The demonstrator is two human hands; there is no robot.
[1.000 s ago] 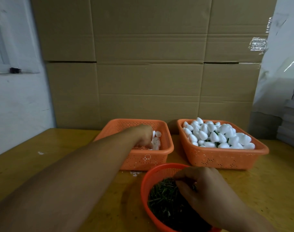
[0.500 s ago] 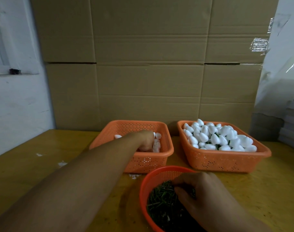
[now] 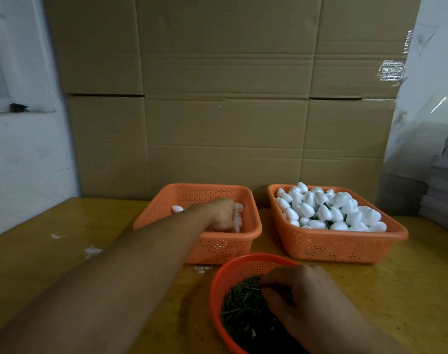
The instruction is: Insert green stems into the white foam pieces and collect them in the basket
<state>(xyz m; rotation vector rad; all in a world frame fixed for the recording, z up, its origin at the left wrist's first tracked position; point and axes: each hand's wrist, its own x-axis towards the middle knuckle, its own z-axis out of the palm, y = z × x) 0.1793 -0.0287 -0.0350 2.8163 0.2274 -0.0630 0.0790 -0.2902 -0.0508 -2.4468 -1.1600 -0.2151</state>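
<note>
Cardboard boxes (image 3: 225, 98) wall off the wooden table (image 3: 39, 264). Right basket (image 3: 340, 247) is heaped with stemmed white foam pieces (image 3: 327, 210). Left basket (image 3: 217, 249) holds the left hand (image 3: 221, 215), fingers curled among loose foam pieces (image 3: 238, 215). Round red bowl (image 3: 243, 267) holds green stems (image 3: 240, 300); the right hand (image 3: 307, 300) has fingertips pinching into them.

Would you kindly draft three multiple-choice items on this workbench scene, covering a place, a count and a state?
1. Where is the left hand?
A. in the left rectangular orange basket
B. in the round bowl
C. flat on the table

2. How many rectangular orange baskets stand on the wooden table?
A. one
B. two
C. four

3. The right rectangular orange basket is:
A. empty
B. overturned
C. heaped with white foam pieces

Answers: 1 A, its fist is among foam there; 2 B, they stand side by side; 3 C, foam rises above the rim.
</note>
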